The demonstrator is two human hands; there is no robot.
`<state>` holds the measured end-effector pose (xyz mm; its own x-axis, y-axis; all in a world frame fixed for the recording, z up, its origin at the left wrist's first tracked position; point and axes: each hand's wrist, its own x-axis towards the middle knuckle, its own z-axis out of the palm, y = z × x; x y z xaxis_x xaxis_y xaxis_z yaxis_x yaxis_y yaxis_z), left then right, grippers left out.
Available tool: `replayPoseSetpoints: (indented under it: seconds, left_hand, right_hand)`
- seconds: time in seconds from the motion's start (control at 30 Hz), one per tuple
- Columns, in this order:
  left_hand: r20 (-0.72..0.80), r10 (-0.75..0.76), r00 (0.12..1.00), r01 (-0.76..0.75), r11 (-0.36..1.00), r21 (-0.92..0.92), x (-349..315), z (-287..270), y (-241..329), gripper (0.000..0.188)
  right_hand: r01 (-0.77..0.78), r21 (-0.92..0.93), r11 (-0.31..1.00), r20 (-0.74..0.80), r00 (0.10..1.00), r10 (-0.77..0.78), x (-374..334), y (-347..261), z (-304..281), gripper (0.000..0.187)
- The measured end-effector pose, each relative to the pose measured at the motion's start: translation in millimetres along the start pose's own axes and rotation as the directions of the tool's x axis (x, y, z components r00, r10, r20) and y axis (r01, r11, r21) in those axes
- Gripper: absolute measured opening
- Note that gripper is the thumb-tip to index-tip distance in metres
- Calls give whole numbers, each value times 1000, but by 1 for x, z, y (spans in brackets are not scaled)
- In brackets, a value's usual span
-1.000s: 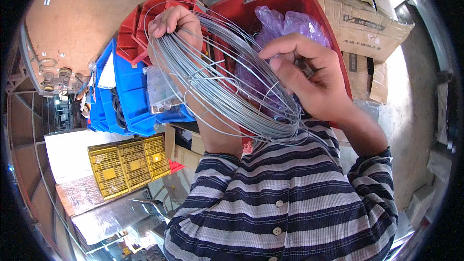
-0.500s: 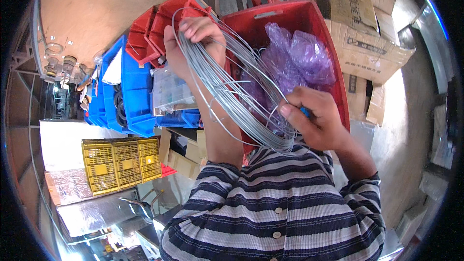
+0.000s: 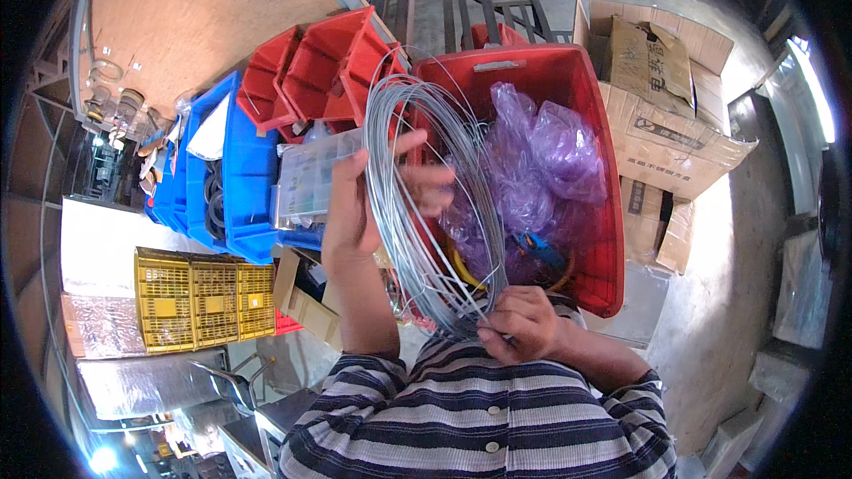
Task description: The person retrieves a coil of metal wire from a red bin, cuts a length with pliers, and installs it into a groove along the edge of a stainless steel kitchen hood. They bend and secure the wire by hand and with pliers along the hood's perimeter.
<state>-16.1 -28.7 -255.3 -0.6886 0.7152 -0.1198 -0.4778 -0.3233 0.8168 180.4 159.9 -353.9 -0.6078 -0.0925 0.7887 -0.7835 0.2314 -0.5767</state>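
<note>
A coil of thin silver-grey wire [image 3: 390,133] stands in front of my chest, its loops stretched into a long oval. My right hand [image 3: 532,324] is closed on the coil's lower end, thumb and fingers pinched on the strands. At the coil's left side my left hand [image 3: 352,217] is open, with its fingers spread behind and among the loops; some strands cross in front of them. Behind the coil is a red bin [image 3: 599,275] holding purple plastic bags [image 3: 568,155] and a blue-handled tool [image 3: 539,250], partly covered.
Red parts bins [image 3: 328,58], blue parts bins [image 3: 253,186] and a clear compartment box [image 3: 315,182] stand to the left. Yellow crates [image 3: 191,306] lie at the lower left. Cardboard boxes [image 3: 657,137] are stacked right of the red bin.
My left hand has let go of the coil's upper end and spread its fingers lower down. My right hand has moved down and left. The coil stands more upright, and the view has shifted.
</note>
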Motion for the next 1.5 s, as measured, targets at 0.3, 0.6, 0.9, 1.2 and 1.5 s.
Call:
replayPoseSetpoints:
  seconds: [0.3, 0.6, 0.9, 1.2, 1.5]
  left_hand:
    - [-384, -9, 923, 196, 870, 452, -11, -5, 23, 58]
    - [-420, 232, 877, 309, 395, 865, -32, -5, 27, 43]
    - [-256, 165, 952, 152, 473, 868, -92, -32, 5, 36]
    - [-69, 235, 969, -24, 372, 928, -97, -14, -10, 38]
    - [-57, 182, 982, -17, 384, 923, -105, -15, -17, 62]
  right_hand:
    - [-25, -127, 992, 164, 985, 45, 1, 15, 6, 24]
    - [-67, -47, 997, 398, 914, 80, 2, 18, 24, 34]
    - [-546, -117, 829, 283, 782, 555, 37, 84, -40, 26]
    - [-284, -423, 861, 130, 921, 367, 120, 237, -62, 29]
    - [-201, -577, 791, 283, 860, 425, 125, 250, -47, 21]
